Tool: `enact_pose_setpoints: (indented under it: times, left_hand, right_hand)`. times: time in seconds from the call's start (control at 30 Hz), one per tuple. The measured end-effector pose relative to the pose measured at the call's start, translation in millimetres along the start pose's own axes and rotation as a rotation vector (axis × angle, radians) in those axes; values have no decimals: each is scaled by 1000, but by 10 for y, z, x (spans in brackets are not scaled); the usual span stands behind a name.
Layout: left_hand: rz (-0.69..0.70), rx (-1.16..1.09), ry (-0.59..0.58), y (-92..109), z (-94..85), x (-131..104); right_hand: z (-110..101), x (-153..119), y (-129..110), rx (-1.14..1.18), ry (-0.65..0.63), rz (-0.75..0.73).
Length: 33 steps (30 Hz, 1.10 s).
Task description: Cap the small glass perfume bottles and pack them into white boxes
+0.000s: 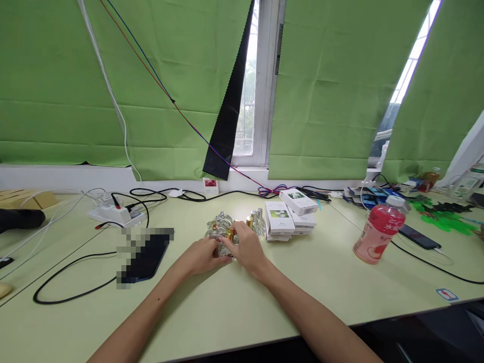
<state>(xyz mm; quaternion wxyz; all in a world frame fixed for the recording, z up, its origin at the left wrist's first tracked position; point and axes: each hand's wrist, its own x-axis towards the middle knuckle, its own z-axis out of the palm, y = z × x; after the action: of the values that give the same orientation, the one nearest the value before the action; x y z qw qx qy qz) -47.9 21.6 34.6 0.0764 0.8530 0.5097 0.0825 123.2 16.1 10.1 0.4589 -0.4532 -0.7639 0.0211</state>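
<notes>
My left hand (206,255) is closed around the side of a small clear glass perfume bottle (226,250), low over the table. On the same bottle my right hand (249,250) is closed, its fingers at the gold top; the fingertips partly hide it. Just behind my hands stand several more glass perfume bottles (220,220), round ones with silver or gold necks. To the right of my right hand is a group of slim glass bottles (259,222) with gold and silver tops. Beside them lie stacked white boxes (279,218) with a green picture.
A pink drink bottle (380,232) stands at the right, near a charging phone (419,236). On the left lie a dark, partly pixelated device (147,257), a looping black cable (75,259) and a white power strip (115,216). Green curtains (321,91) hang behind the table (242,307).
</notes>
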Motion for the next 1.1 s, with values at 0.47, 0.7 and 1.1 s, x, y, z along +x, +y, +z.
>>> enact_pose_setpoints:
  times: [0.47,0.7,1.1]
  left_hand:
    - [2,28,22,1,26,6]
    - [51,-3,49,24,62,14]
    - [66,-1,89,35,186,50]
  right_hand:
    - [-104,6,44,-37,81,-64]
    - [-157,32,104,1,108,-143]
    - [-198,56,204,-48,177,-158]
